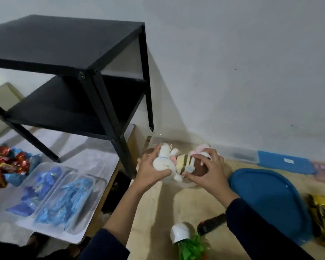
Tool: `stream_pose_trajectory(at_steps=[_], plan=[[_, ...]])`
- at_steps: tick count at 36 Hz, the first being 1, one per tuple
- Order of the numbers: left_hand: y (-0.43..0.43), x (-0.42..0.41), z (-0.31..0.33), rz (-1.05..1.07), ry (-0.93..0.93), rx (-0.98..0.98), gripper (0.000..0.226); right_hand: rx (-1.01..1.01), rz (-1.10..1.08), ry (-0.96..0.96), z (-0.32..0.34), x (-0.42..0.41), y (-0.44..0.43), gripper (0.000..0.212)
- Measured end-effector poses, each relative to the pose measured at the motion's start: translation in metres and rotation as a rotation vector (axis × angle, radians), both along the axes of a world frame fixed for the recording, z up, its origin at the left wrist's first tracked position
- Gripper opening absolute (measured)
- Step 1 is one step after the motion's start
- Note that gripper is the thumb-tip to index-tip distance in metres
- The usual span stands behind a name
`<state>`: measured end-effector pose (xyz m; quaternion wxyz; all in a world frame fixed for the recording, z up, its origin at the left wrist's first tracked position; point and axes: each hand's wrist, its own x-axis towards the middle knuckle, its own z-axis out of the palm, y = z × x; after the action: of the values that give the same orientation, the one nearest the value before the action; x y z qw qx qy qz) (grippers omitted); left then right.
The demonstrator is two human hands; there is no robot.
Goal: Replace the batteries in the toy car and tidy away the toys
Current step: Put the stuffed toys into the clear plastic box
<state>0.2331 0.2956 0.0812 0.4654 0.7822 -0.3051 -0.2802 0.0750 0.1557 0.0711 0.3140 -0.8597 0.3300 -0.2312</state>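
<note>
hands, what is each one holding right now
Left hand: grips the white plush toy.
Right hand: grips the striped plush toy.

A plain pale grey wall (233, 62) fills the back under dim, even light. A black two-tier side table (64, 44) stands close to it, above a white sheet (94, 156). The floor (158, 212) is beige.

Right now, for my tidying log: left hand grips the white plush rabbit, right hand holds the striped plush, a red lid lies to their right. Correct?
No: the head view shows the lid is blue, not red. The left hand does grip the white plush rabbit, the right hand the striped plush.
</note>
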Motion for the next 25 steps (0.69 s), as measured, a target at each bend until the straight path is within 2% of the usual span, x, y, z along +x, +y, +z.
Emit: stream_pose_trajectory(at_steps=[4,9,12,17,20,22,25], plan=[[-0.021,0.029,-0.012,-0.095,0.145,0.041,0.097,0.039,-0.039,0.028,-0.009,0.014,-0.003,0.062],[-0.036,0.051,-0.025,-0.240,0.168,0.144,0.079,0.046,0.025,0.176,-0.012,0.022,-0.013,0.064],[-0.042,0.059,-0.028,-0.324,0.076,0.233,0.079,0.032,0.088,0.274,-0.009,0.026,-0.017,0.059],[-0.049,0.056,-0.032,-0.452,-0.176,0.376,0.081,-0.140,0.214,0.516,-0.002,0.034,-0.011,0.061],[-0.050,0.057,-0.034,-0.559,-0.252,0.456,0.080,-0.218,0.264,0.621,0.000,0.038,-0.004,0.058],[-0.049,0.058,-0.034,-0.608,-0.306,0.520,0.080,-0.232,0.292,0.664,-0.003,0.039,-0.002,0.059],[-0.048,0.060,-0.033,-0.622,-0.455,0.652,0.075,-0.143,0.310,0.725,-0.012,0.042,-0.005,0.068]])
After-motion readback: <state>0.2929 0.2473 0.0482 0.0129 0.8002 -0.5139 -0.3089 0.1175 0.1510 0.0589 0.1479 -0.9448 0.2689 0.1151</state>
